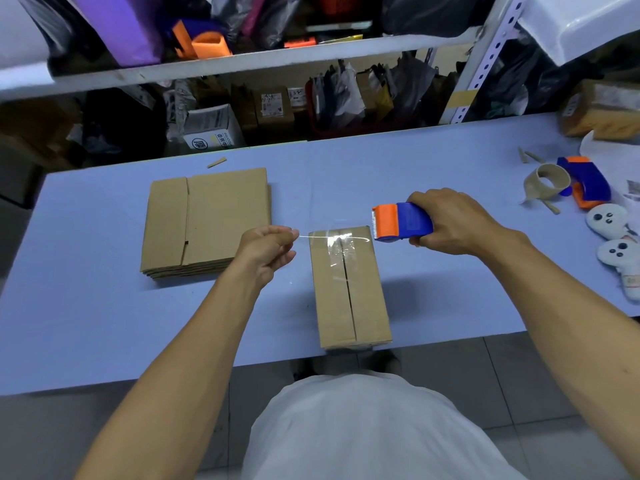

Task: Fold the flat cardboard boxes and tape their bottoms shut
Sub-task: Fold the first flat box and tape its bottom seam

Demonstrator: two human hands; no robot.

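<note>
Left hand: your left hand (268, 249) is raised just left of the folded box, fingers curled, thumb and fingertips pinching the free end of a strip of clear tape.
Right hand: your right hand (450, 221) is wrapped around the blue body of a tape dispenser (401, 226), just beyond the far right corner of the box, with the orange cutter end pointing left.
Tape: the clear tape (334, 240) stretches in a thin shining line between your two hands, crossing the far end of the box at right angles to its seam. Whether it touches the cardboard there cannot be told.
Folded box: the folded box (346, 289) stands on the worktop directly in front of you, between your forearms, closed flaps facing up. A seam runs down its middle towards you, and glossy tape already lies over the far part of that seam.
Flat boxes: a stack of flat boxes (207, 221) lies on the worktop to the left, near your left hand but apart from it.
Worktop: the worktop (86, 306) is pale blue.
Far right: a second blue and orange dispenser (585, 183) lies beside a nearly bare cardboard tape core (547, 180), well apart from the box. Two white plush toys (613, 237) lie near the right edge.
Behind: shelves (242, 60) crowded with bags and parcels stand beyond the worktop.
</note>
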